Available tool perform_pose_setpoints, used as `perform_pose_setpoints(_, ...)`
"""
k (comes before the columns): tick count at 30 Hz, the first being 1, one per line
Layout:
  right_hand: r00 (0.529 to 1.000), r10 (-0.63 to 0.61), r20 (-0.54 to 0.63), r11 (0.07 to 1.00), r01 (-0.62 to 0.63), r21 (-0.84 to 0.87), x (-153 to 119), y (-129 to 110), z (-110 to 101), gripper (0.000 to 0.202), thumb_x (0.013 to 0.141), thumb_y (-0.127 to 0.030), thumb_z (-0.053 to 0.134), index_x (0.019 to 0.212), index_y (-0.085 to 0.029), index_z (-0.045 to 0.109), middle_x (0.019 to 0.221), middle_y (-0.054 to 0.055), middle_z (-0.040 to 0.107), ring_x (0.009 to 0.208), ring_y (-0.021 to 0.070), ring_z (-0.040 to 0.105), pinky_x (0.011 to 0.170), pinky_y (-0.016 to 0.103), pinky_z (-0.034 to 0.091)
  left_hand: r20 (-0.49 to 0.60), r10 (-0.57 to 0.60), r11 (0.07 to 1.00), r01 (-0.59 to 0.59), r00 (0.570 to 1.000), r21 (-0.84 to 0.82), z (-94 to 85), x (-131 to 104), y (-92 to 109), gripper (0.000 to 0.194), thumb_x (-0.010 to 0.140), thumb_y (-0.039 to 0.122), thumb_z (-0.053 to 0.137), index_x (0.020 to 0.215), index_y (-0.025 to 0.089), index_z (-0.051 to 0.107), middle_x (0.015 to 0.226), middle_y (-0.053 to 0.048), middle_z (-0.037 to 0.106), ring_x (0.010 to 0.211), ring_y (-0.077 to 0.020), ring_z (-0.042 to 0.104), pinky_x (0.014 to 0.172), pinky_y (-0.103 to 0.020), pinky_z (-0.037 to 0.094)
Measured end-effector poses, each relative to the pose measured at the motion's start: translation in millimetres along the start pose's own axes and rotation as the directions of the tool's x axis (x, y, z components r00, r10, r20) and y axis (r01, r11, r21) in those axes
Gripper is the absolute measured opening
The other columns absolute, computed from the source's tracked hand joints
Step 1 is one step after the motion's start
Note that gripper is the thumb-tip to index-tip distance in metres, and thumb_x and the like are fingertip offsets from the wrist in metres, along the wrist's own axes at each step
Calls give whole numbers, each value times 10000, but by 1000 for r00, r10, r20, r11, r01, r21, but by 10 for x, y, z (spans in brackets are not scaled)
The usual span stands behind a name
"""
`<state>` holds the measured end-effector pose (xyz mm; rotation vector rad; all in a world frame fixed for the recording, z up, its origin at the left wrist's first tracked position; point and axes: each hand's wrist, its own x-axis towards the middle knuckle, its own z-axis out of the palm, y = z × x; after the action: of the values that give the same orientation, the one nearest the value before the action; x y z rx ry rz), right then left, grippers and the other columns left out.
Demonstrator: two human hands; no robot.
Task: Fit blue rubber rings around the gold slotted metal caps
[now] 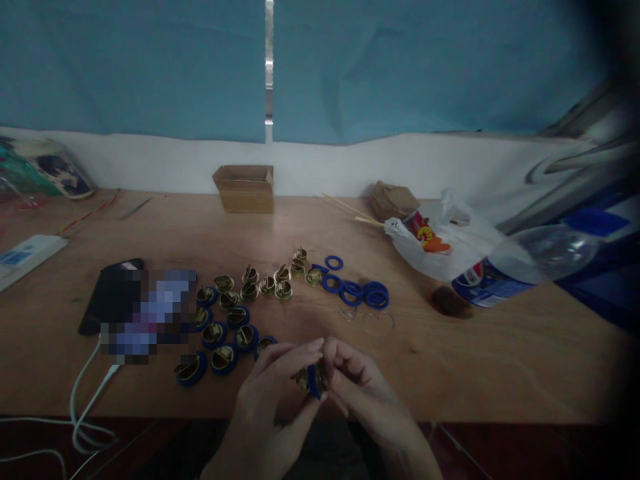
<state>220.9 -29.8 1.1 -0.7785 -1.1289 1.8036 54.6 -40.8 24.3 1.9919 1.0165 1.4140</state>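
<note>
My left hand (273, 393) and my right hand (367, 393) meet at the table's front edge, both closed on a brass piece (302, 380) with a blue ring (313, 381) against it. Fingers cover part of both. To the left lie several brass pieces with blue rings round them, one (223, 359) close to the edge. Farther back stand several brass pieces without rings, such as one (283, 289) near the middle. Loose blue rings (351, 293) are spread right of these, some overlapping. Thin wire-like rings (379, 321) lie in front of them.
A dark phone (113, 297) and a blurred-out item (155, 313) with white cables (80, 400) lie left. An open cardboard box (247, 193) stands by the wall. On the right are a plastic bag (450, 240), a bottle (520, 263) and a crumpled brown packet (393, 200).
</note>
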Motion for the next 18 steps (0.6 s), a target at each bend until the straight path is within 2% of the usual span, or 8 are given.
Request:
perform_pose_setpoints(3,1000,-12,-16,997,11,-71,1,-76,57,355,842,-475,649,764,-196,446,686,-44,433,577,83,333,510,203,263,-27,22,999,-21,999,25,-11,-16,-9,529,717,-41,666,1189,170,557,1133,-82,695,1077,-183,647,947,-270,547)
perform_pose_setpoints(6,996,-74,-54,980,62,-188,-4,-165,115,377,810,-469,686,715,-192,448,672,-48,416,616,98,359,555,214,304,-64,73,996,-70,995,54,-3,-52,-13,553,715,-47,671,1218,142,540,1160,-101,688,1103,-185,650,996,-257,516)
perform_pose_setpoints(10,992,-117,-36,930,97,-355,-30,-268,149,359,788,-396,730,687,-196,449,680,-47,457,630,104,404,566,222,333,-122,140,988,-147,983,-52,41,-119,-19,541,695,-112,622,1165,143,538,1183,-109,668,1097,-199,657,976,-276,540)
perform_pose_setpoints(14,988,-152,32,828,145,-541,-51,-390,196,325,804,-345,727,687,-197,462,673,-51,509,622,100,450,559,222,336,-203,145,976,-174,968,-134,78,-149,-12,540,672,-130,606,1128,153,540,1174,-103,655,1089,-225,654,907,-317,590)
perform_pose_setpoints(18,973,-212,90,660,211,-721,-54,-557,290,325,812,-343,724,679,-198,465,635,-64,519,589,92,475,536,216,328,-330,133,972,-188,935,-143,86,-113,42,513,684,-71,670,1111,187,547,1094,-64,680,1017,-219,682,838,-321,626)
